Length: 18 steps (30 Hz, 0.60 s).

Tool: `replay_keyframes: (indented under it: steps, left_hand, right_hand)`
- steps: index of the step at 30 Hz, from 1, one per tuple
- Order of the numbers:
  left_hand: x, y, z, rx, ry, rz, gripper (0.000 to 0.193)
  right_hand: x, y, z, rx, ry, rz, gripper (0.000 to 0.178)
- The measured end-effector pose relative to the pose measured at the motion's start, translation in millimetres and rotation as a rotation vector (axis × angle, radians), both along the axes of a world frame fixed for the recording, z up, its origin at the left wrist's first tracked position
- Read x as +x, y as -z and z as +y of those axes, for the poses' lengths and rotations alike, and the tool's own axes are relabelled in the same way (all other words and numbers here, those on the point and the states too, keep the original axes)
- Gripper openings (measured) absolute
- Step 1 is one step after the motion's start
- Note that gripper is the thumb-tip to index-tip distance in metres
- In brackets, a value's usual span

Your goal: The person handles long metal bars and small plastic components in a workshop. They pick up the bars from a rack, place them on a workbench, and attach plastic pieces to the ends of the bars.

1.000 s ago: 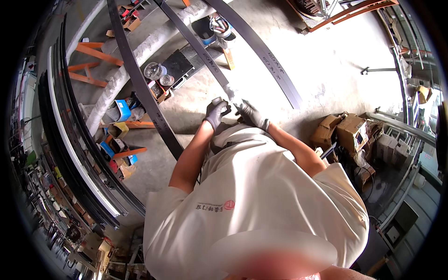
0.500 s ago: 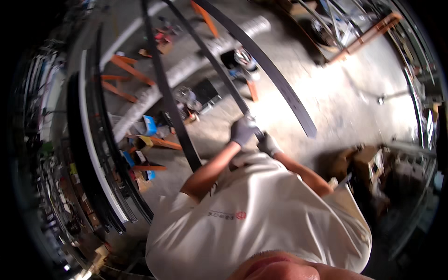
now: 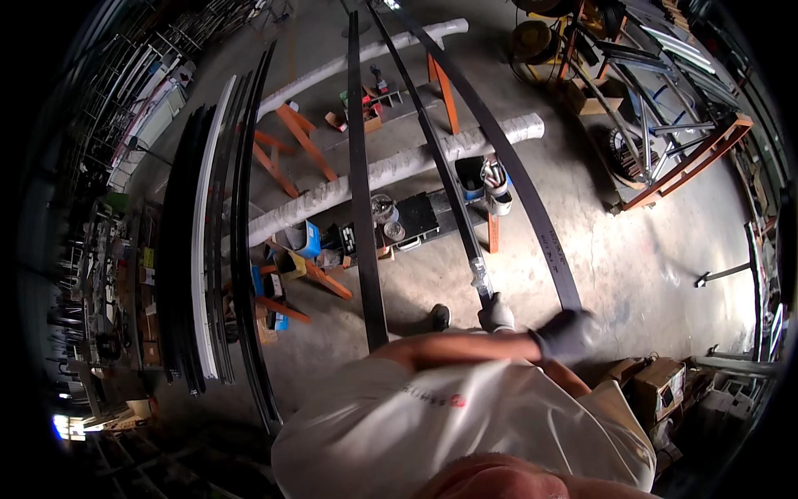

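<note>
At the near end of the middle bar (image 3: 457, 200), the right hand (image 3: 497, 316) can be seen in a pale glove. Its fingers look curled around that end, and crumpled clear wrap (image 3: 480, 273) is found on the bar just past them. To the right of the middle bar, the left hand (image 3: 567, 336) is held out, with its arm crossed over the other arm. This dark glove is blurred beside the near end of the right bar (image 3: 517, 179), so it cannot be told whether its fingers are spread or pressed together, or whether that bar is touched.

The step in hand seems to be holding the middle bar by its end. For the next move, a firm hold and free arms would likely be needed.

Left of the middle bar, the left bar (image 3: 361, 191) is laid. All 3 dark bars are laid over 2 wrapped rolls: 1 near roll (image 3: 399, 173) and 1 far roll (image 3: 320, 79). A white bucket (image 3: 499, 201) is set just right of the middle bar. Far right of it, cardboard boxes (image 3: 659, 382) are piled. The way is made tight by the crossed arms and the right bar.
</note>
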State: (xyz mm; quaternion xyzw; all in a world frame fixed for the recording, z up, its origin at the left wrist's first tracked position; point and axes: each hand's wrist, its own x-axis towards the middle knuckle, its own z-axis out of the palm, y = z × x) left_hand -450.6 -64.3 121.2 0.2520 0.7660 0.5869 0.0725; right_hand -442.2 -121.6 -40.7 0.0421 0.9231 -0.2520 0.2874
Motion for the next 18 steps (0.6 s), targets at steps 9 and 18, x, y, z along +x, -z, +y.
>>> replay_keyframes:
  steps: [9, 18]
  left_hand:
    - [-50, -3, -75, -0.075, 0.000, 0.168, 0.040]
    - [100, 60, -287, -0.221, -0.902, -0.611, 0.039]
  right_hand:
    - [5, 112, 59, -0.591, -0.103, 0.153, 0.049]
    - [16, 63, 68, -0.695, 0.226, -0.233, 0.037]
